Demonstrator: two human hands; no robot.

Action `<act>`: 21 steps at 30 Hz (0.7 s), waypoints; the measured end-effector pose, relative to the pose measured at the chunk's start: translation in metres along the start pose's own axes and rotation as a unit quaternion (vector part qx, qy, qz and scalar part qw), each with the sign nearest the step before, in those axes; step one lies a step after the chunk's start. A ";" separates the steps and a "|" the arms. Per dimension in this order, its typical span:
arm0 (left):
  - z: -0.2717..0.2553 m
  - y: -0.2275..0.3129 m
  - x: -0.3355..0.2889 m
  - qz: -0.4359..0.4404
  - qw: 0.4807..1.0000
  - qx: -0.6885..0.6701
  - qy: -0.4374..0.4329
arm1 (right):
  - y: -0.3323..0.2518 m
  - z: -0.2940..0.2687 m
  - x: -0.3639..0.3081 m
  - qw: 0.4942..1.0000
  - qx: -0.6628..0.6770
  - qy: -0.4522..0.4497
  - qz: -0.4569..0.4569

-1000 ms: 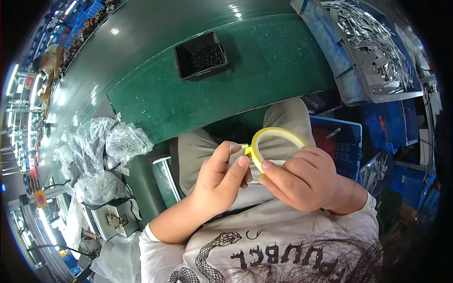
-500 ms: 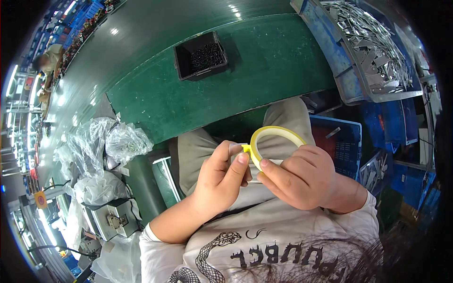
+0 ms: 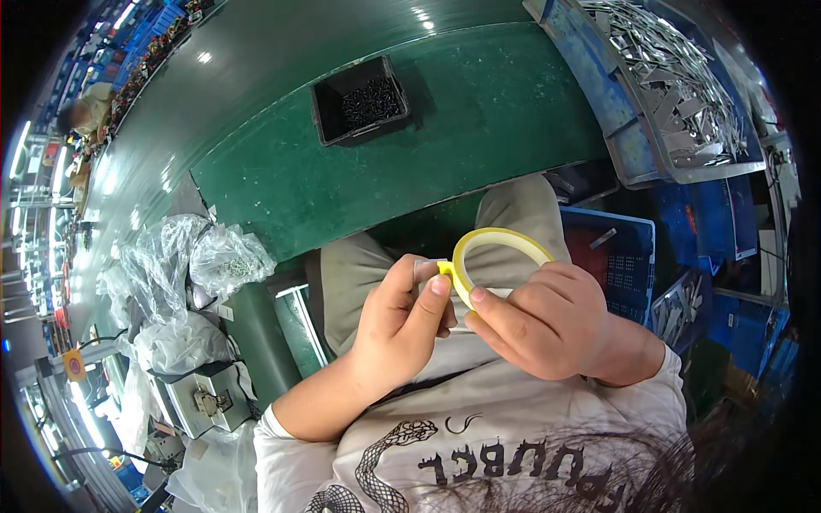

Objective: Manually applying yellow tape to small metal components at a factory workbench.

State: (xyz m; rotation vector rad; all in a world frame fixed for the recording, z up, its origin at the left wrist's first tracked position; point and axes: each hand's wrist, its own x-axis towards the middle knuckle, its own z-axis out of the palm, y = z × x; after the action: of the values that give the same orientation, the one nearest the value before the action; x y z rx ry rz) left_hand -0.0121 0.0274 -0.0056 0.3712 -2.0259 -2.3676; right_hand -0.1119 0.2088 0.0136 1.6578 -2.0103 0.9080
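A roll of yellow tape (image 3: 458, 267) is held upright over my lap, its ring facing me. My right hand (image 3: 552, 323) is closed around the near right part of the roll. At the roll's left side, my left hand (image 3: 395, 321) pinches the short tape end (image 3: 445, 268) between thumb and index finger. Against that index fingertip lies a small, thin, greyish piece (image 3: 428, 263), too small to name. The two hands are close together but apart.
On the green table ahead stands a black bin (image 3: 359, 101) of small dark parts. A blue crate (image 3: 637, 128) at the far right holds metal strips. Clear plastic bags (image 3: 175, 261) lie at left; a blue basket (image 3: 637, 256) sits beside my right leg. Another person (image 3: 90, 111) is far left.
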 end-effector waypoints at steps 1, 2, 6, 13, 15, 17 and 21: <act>0.001 0.000 0.000 0.001 1.000 -0.005 0.000 | 0.001 0.002 0.000 1.000 0.000 0.000 0.001; 0.001 0.000 0.001 0.003 1.000 -0.010 0.001 | 0.002 0.004 0.001 1.000 -0.011 0.019 -0.002; 0.001 -0.002 0.000 -0.002 1.000 -0.016 0.002 | 0.004 0.007 0.001 0.999 -0.022 0.041 -0.012; 0.002 -0.003 0.002 -0.002 1.000 -0.014 0.006 | 0.001 0.002 -0.004 1.000 -0.003 -0.007 0.004; 0.003 -0.004 0.002 0.002 1.000 -0.015 0.003 | 0.001 0.003 -0.005 1.000 -0.005 -0.008 0.006; 0.003 -0.003 0.002 0.011 1.000 0.002 0.006 | 0.002 0.002 -0.004 1.000 -0.004 -0.009 0.006; 0.003 -0.004 0.003 0.014 1.000 -0.008 0.003 | 0.002 0.002 -0.004 1.000 -0.003 -0.006 0.008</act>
State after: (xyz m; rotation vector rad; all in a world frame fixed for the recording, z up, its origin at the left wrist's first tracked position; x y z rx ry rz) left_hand -0.0144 0.0302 -0.0097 0.3457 -1.9961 -2.3614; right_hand -0.1123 0.2102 0.0091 1.6504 -2.0362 0.8995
